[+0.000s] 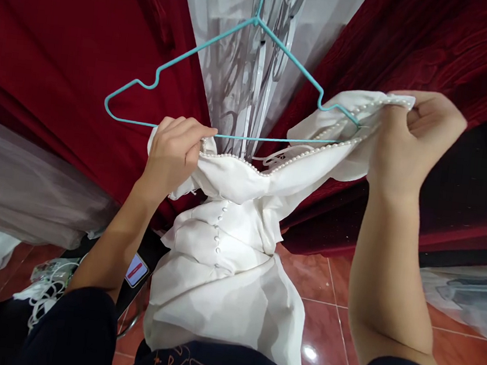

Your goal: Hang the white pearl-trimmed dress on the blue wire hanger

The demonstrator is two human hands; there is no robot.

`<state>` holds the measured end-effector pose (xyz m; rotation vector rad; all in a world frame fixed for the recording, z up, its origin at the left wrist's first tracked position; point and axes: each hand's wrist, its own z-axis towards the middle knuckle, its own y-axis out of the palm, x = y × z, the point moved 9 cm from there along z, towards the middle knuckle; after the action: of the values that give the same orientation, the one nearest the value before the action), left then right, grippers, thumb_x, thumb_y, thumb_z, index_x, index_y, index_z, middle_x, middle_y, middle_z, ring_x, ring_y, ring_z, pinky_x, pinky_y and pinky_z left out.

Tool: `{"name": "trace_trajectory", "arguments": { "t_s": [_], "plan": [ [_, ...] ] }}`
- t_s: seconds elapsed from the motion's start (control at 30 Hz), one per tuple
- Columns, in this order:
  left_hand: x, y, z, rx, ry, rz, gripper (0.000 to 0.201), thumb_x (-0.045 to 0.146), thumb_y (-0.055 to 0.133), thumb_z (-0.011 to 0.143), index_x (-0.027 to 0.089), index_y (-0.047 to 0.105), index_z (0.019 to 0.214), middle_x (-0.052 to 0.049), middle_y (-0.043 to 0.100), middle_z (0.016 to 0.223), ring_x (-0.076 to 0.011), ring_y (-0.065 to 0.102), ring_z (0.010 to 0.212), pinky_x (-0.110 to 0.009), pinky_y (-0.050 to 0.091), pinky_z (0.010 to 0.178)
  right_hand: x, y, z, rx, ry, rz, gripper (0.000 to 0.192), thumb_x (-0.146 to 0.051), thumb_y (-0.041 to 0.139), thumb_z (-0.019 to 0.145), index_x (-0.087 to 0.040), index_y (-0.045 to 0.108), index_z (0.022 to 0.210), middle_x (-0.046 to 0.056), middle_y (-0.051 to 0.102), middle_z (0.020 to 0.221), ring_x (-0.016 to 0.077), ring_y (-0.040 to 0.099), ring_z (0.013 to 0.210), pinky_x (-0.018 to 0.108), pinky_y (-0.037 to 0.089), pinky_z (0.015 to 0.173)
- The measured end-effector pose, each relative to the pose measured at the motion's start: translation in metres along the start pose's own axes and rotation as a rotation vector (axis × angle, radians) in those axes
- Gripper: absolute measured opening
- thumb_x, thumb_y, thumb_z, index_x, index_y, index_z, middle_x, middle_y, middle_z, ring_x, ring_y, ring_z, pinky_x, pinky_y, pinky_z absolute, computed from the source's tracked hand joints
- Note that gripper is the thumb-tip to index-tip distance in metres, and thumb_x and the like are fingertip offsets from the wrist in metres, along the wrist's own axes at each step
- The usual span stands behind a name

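While both fists pinch one white dress (227, 245), left hand (172, 151), right hand (415, 137), one teal hanger (220, 80).

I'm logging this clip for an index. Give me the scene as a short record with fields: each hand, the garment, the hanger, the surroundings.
left hand: left hand pinches the pearl-trimmed top edge of the white dress, by the hanger's bottom bar
right hand: right hand grips the dress's other shoulder, over the hanger's right end
dress: white, a row of buttons down the middle, hanging down
hanger: teal wire hanger, left end bare
surroundings: red curtains, red floor tiles
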<state>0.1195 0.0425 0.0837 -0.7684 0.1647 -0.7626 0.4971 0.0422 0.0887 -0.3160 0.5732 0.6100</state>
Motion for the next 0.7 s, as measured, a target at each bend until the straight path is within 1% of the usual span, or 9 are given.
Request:
{"name": "trace_trajectory", "arguments": {
  "t_s": [0.1,0.17,0.23,0.3,0.37,0.43,0.5,0.57,0.7],
  "plan": [
    [0.001,0.001,0.000,-0.004,-0.019,-0.010,0.043,0.004,0.046,0.094,0.025,0.079,0.112,-0.004,0.078,0.099,-0.0245,0.068,0.092,-0.042,0.045,0.091,0.028,-0.012,-0.013,-0.055,0.027,-0.105,0.008,-0.030,0.067,0.094,-0.026,0.073,0.092,0.008,0.077,0.087,0.0201,0.070,0.073,0.036,0.049,0.063],
    [0.002,0.004,0.001,0.005,-0.019,-0.046,0.043,0.003,0.046,0.094,0.024,0.079,0.111,-0.003,0.078,0.099,-0.0239,0.068,0.091,-0.041,0.045,0.091,0.030,-0.009,-0.031,-0.244,0.050,-0.172,0.010,-0.025,0.067,0.086,-0.023,0.076,0.090,0.005,0.076,0.078,0.0180,0.067,0.063,0.034,0.044,0.057],
    [0.003,0.009,0.002,0.007,-0.023,-0.082,0.043,0.003,0.046,0.095,0.024,0.079,0.113,-0.003,0.078,0.101,-0.0234,0.068,0.092,-0.040,0.045,0.092,0.013,0.004,-0.054,-0.498,0.016,-0.212,0.018,-0.021,0.064,0.083,-0.023,0.079,0.093,0.003,0.077,0.076,0.0167,0.067,0.061,0.031,0.045,0.056],
    [0.002,0.015,0.003,0.005,-0.032,-0.101,0.043,0.003,0.047,0.095,0.024,0.078,0.114,-0.003,0.078,0.101,-0.0230,0.068,0.093,-0.040,0.046,0.093,-0.028,0.013,-0.070,-0.623,-0.137,-0.158,0.026,-0.017,0.061,0.084,-0.024,0.080,0.100,0.001,0.081,0.089,0.0175,0.075,0.076,0.032,0.056,0.069],
    [0.002,0.021,0.004,0.008,-0.040,-0.099,0.044,0.002,0.047,0.094,0.024,0.078,0.115,-0.002,0.078,0.102,-0.0227,0.069,0.094,-0.039,0.046,0.094,-0.073,0.013,-0.070,-0.536,-0.290,0.020,0.028,-0.013,0.060,0.087,-0.023,0.079,0.105,0.003,0.082,0.110,0.0212,0.079,0.104,0.039,0.064,0.092],
    [0.003,0.024,0.004,0.033,-0.035,-0.092,0.044,0.001,0.046,0.093,0.024,0.078,0.114,-0.002,0.078,0.102,-0.0222,0.069,0.094,-0.039,0.046,0.094,-0.096,0.018,-0.065,-0.432,-0.343,0.132,0.037,-0.010,0.057,0.092,-0.025,0.078,0.118,0.006,0.079,0.125,0.0235,0.075,0.121,0.044,0.062,0.108],
    [0.006,0.025,0.002,0.071,-0.022,-0.083,0.043,0.002,0.046,0.093,0.023,0.078,0.113,-0.002,0.078,0.100,-0.0219,0.070,0.093,-0.038,0.047,0.092,-0.097,0.037,-0.065,-0.458,-0.322,0.155,0.047,-0.009,0.053,0.096,-0.029,0.073,0.133,0.006,0.077,0.131,0.0240,0.073,0.126,0.045,0.061,0.111],
    [0.010,0.025,0.000,0.110,0.000,-0.088,0.040,0.003,0.047,0.095,0.022,0.079,0.112,-0.003,0.079,0.098,-0.0217,0.071,0.093,-0.038,0.049,0.093,-0.086,0.057,-0.073,-0.525,-0.288,0.136,0.050,-0.009,0.051,0.097,-0.030,0.069,0.138,0.005,0.077,0.128,0.0240,0.074,0.121,0.045,0.062,0.107],
    [0.016,0.026,-0.008,0.174,0.080,-0.165,0.039,0.006,0.047,0.100,0.022,0.078,0.116,-0.004,0.082,0.111,-0.0221,0.076,0.109,-0.040,0.054,0.103,-0.070,0.055,-0.083,-0.378,-0.282,0.125,0.038,-0.010,0.050,0.096,-0.027,0.075,0.119,0.005,0.077,0.108,0.0236,0.076,0.103,0.041,0.061,0.092]
  ]
}}
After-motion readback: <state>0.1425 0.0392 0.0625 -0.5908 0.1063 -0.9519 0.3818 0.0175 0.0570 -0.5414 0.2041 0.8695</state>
